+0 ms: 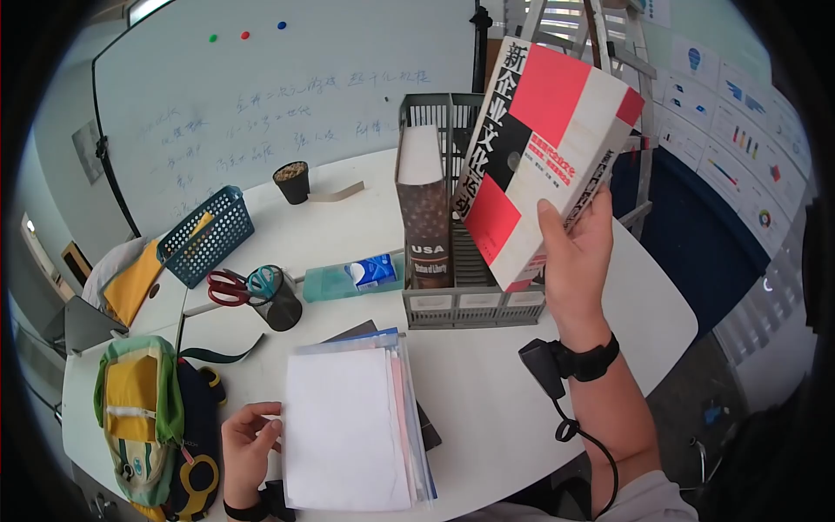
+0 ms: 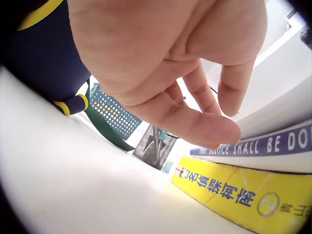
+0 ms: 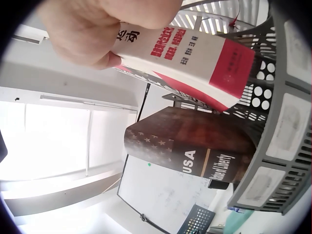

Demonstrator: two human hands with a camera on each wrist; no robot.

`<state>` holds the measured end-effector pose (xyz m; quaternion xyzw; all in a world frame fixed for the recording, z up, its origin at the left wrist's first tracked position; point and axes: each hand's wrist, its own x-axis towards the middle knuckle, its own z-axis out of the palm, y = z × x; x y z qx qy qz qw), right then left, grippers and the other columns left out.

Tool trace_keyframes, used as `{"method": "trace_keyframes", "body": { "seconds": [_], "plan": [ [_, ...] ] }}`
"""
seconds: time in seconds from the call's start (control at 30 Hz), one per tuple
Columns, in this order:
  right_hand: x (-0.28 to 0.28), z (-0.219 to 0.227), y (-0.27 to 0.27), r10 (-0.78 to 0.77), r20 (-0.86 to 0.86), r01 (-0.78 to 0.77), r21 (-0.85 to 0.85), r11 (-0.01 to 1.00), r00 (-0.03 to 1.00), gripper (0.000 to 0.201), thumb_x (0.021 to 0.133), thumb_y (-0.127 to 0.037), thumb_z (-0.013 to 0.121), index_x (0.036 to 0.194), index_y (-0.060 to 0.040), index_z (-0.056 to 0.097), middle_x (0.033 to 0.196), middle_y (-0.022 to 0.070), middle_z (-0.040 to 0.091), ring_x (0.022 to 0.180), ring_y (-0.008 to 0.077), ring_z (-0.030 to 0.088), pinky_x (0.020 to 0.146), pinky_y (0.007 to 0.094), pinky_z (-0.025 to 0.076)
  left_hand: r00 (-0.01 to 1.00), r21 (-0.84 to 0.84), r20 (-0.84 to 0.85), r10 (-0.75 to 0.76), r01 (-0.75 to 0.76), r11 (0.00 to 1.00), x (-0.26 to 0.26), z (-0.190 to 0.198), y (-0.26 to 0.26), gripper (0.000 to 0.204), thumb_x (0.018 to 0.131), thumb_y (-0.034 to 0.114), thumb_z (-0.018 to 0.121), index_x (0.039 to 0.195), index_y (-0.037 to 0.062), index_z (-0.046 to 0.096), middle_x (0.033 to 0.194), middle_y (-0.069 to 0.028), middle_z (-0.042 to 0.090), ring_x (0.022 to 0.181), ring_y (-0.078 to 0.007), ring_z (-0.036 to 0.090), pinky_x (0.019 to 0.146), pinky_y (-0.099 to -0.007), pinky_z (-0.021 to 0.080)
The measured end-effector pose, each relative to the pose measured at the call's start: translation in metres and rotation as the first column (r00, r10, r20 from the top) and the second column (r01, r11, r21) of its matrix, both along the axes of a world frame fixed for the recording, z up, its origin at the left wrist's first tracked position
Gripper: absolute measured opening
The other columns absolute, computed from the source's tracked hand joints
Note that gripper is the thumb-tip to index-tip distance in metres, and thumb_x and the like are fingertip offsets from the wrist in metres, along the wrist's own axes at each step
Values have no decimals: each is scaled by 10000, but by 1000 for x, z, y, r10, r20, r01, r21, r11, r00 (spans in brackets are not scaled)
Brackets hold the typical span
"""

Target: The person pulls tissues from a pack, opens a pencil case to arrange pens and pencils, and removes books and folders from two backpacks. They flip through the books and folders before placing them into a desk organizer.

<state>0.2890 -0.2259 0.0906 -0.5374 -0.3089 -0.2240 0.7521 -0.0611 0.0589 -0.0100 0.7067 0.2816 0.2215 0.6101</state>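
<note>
Right hand (image 1: 576, 261) gripping red, white and black book (image 1: 544, 148) by its lower corner, tilted, raised above grey mesh file rack (image 1: 474, 300) at far centre of white table (image 1: 522, 391). Large black Chinese characters down cover. Brown book (image 1: 424, 204) upright in rack's left slot, spine reading "USA". Left hand (image 1: 248, 444), fingers loosely bent, resting at left edge of white paper stack (image 1: 348, 426) near front. Bare tabletop to right of stack.
</note>
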Motion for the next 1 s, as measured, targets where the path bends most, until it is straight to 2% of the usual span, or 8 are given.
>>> {"method": "trace_keyframes", "body": {
  "seconds": [0.17,0.5,0.63,0.7,0.83,0.87,0.9,1.0],
  "plan": [
    [-9,0,9,-181,94,187,-63,980,979,506,1005,75,625,1485,44,470,1357,135,652,1215,167,658,1064,319,517,996,-61,65,-54,58,996,0,0,-2,280,969,5,736,1245,-45,725,1005,-30,693,779,-77,641,633,-229,530],
    [31,-43,57,-203,93,216,-161,963,975,700,1000,-40,719,1613,16,386,1419,200,648,1271,259,660,1092,366,508,996,-37,32,-83,85,996,-1,-2,-2,339,961,0,768,1291,-37,704,992,-12,656,809,-71,628,672,-224,493],
    [34,-61,68,-118,87,143,-387,911,989,736,998,-62,685,1638,21,330,1505,263,569,1354,377,618,1134,425,487,996,-61,16,-85,86,994,-2,-1,-3,467,908,-49,795,1356,-32,664,870,-10,658,730,-69,629,635,-209,476],
    [30,-66,64,-74,-88,20,-501,865,993,748,994,-85,690,1640,24,329,1513,270,562,1379,380,601,1148,434,475,997,-66,4,-82,82,994,0,6,-7,518,888,-64,805,1380,-28,648,810,-6,654,683,-70,625,609,-204,467],
    [24,-60,37,11,-155,-100,-581,807,988,796,978,-158,748,1632,35,337,1499,271,575,1372,383,612,1146,434,479,992,-231,-37,-119,108,967,-1,15,-5,541,866,-72,817,1373,-60,627,747,-14,680,573,-75,593,523,-200,425],
    [31,-71,28,-58,-49,13,-642,766,997,837,959,-155,777,1640,26,325,1464,259,606,1339,340,646,1134,420,495,985,-269,-96,-140,110,957,-4,14,-1,522,861,-69,820,1348,-74,632,752,-22,698,558,-76,589,503,-201,411],
    [14,-53,21,94,-293,-244,-535,809,952,857,953,-113,774,1657,15,303,1461,234,611,1350,296,639,1139,413,498,986,-270,-99,-132,101,958,-8,12,4,522,861,-69,820,1348,-74,632,752,-22,698,558,-76,589,503,-201,411],
    [19,-68,4,209,-224,-301,-556,775,952,871,954,-64,759,1679,-5,279,1549,205,542,1433,299,564,1190,458,466,986,-443,-37,-163,130,887,-14,16,5,385,880,-72,780,1246,-62,662,857,-49,748,570,-64,610,474,-196,408]
  ]
}}
